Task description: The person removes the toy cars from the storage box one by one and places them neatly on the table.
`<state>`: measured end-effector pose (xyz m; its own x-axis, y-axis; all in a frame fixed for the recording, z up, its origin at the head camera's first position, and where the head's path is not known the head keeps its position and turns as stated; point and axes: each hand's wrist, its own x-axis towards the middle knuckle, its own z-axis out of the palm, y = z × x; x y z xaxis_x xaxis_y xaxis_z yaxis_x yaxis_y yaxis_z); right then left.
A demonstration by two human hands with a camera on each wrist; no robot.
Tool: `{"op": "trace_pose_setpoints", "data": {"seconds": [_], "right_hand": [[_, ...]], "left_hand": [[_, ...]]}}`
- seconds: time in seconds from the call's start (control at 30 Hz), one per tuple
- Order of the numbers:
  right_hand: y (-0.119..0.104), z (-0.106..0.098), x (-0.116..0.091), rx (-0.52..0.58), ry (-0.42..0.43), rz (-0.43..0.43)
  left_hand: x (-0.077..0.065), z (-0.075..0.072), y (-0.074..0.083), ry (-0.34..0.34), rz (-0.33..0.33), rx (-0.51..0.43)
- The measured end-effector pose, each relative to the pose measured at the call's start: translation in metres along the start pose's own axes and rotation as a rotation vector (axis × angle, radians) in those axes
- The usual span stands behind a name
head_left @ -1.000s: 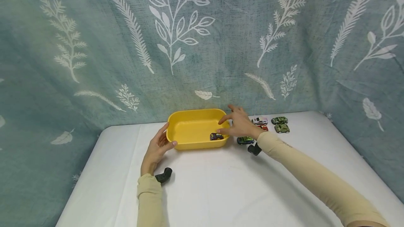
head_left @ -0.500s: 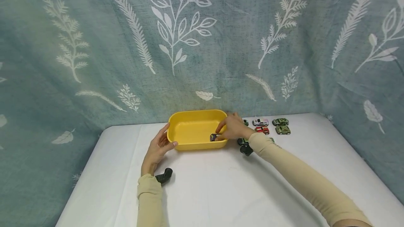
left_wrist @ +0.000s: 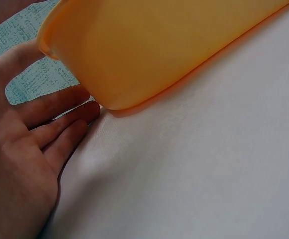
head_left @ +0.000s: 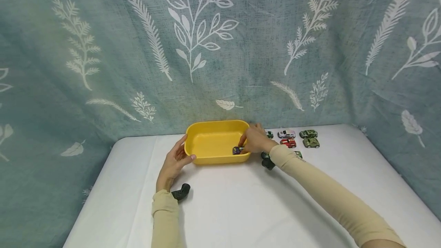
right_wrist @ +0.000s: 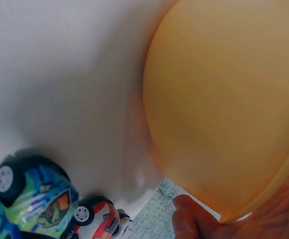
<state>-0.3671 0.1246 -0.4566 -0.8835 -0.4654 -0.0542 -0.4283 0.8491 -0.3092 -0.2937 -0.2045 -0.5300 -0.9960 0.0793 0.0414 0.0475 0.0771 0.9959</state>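
A yellow plastic tub [head_left: 216,160] stands at the back of the table. My left hand [head_left: 172,165] holds its left end, thumb at the front corner and fingers along the side; in the left wrist view, fingertips touch the tub's wall [left_wrist: 149,55]. My right hand [head_left: 256,139] reaches over the right rim and pinches a small dark purple toy car [head_left: 236,150] in the tub's right corner. The fingertips partly cover the car. Seen from the right wrist, the tub's outer wall [right_wrist: 224,99] hides the car, and a few fingers [right_wrist: 184,214] stay outside the rim.
Right of the tub, several toy cars stand on the white table [head_left: 220,209]: a white one [head_left: 286,134], a red one [head_left: 288,143], two camouflage ones [head_left: 311,143] and others partly behind my right hand. A leaf-patterned curtain [head_left: 220,49] hangs behind. Black wrist devices [head_left: 181,191] project from both wrists.
My right hand has come down from above the right rim, its spread fingers closing in on the purple toy car. The left hand and the tub have stayed in place.
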Motion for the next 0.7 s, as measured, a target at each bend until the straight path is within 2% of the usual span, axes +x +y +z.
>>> {"op": "trace_pose_setpoints", "data": {"seconds": [0.2,0.47,0.7], "right_hand": [[-0.0036,-0.0018,-0.0021,-0.01,-0.026,0.03],[-0.0032,0.0018,-0.0005,-0.014,-0.025,0.073],[-0.0057,-0.0019,0.0002,-0.019,-0.033,0.049]], "left_hand": [[-0.0003,0.0003,-0.0014,-0.009,0.021,-0.021],[-0.0017,0.0009,0.0005,-0.011,0.013,-0.018],[-0.0007,-0.0006,-0.0004,-0.021,0.028,-0.026]]}}
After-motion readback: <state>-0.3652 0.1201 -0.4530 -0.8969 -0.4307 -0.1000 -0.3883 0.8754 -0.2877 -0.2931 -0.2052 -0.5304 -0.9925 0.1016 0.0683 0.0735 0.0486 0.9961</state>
